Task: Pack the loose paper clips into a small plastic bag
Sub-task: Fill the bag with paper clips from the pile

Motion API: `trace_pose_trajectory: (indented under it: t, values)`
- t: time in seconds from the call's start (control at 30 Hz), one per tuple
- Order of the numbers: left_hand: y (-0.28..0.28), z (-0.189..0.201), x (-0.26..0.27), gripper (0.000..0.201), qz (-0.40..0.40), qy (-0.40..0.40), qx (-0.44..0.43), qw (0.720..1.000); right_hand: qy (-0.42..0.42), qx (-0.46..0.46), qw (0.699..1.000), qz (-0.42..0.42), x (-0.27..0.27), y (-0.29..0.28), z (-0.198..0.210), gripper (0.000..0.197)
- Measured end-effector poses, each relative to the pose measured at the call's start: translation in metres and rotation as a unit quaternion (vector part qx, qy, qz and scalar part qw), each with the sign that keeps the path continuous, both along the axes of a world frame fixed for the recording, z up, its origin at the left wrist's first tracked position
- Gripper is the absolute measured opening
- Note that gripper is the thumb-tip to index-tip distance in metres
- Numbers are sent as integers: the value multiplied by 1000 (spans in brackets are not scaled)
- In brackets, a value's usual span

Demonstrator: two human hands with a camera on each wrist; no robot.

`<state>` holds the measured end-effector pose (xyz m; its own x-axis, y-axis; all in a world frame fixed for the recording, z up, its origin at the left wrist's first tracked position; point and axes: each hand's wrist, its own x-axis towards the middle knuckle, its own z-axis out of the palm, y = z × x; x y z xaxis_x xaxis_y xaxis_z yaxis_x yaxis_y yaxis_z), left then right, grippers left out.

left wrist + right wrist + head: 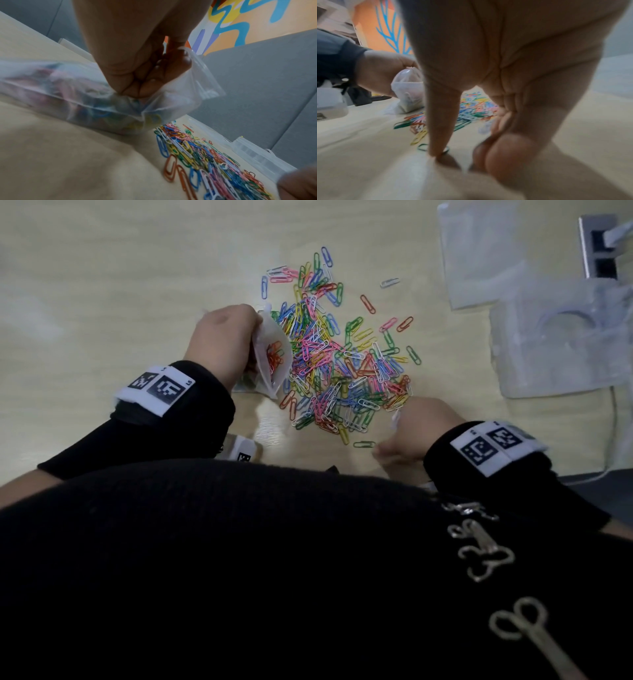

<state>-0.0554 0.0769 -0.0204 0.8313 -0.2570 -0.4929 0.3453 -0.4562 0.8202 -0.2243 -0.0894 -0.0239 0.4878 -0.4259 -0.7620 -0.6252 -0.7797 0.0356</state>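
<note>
A: Paper clips, lots of them, thin bent wire ones in red, blue, green, pink, yellow and white point(342, 361), lie in a heap on the pale wooden table point(102, 285). What is nearest to you?

B: My right hand point(411, 429), down at the near edge of the heap. One finger point(440, 128) points straight down and its tip is on the table, right by a lone green paper clip point(363, 444). The other fingers are curled in. The picture is too blurry to tell if they hold anything.

A: And your left hand point(222, 337)?

B: It is a bit farther, at the left side of the heap. Its fingers pinch the top of a small clear plastic bag point(274, 357). The bag touches the heap and has some clips in it already.

A: What is far away?

B: Flat clear plastic bags point(476, 258) and a clear plastic box point(555, 344), far to the right.
</note>
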Motion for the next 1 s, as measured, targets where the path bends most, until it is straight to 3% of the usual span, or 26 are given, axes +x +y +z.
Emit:
trace_pose_trajectory:
  t: [0.13, 0.23, 0.4, 0.47, 0.53, 0.6, 0.67, 0.83, 1.0]
  values:
    - [0, -4, -2, 22, -3, -5, -27, 1000, -119, 7, 989, -87, 13, 8, -6, 49]
    - [0, -8, -3, 36, -18, 1, -60, 998, -194, 10, 976, -95, 25, 6, -11, 39]
    - [5, -7, 0, 31, -67, -27, -64, 995, -270, 20, 957, -101, 42, -1, -11, 29]
    - [8, -7, 1, 28, -79, -38, -67, 994, -300, 12, 952, -69, 48, 1, -9, 45]
    - [12, -6, 3, 24, -86, -43, -66, 993, -273, -3, 962, -4, 51, 7, -9, 78]
    - [14, -5, 4, 18, -90, -37, -77, 992, -232, -24, 971, 61, 53, 10, -14, 95]
    - [16, -5, 6, 16, -90, -24, -86, 992, -231, -39, 968, 92, 55, 8, -21, 84]
    - [19, -4, 10, 14, -76, 15, -121, 990, -313, -32, 946, 72, 63, -4, -28, 37]
    - [16, -2, 11, 13, -61, 35, -148, 986, -321, -26, 944, 75, 74, -16, -27, 20]
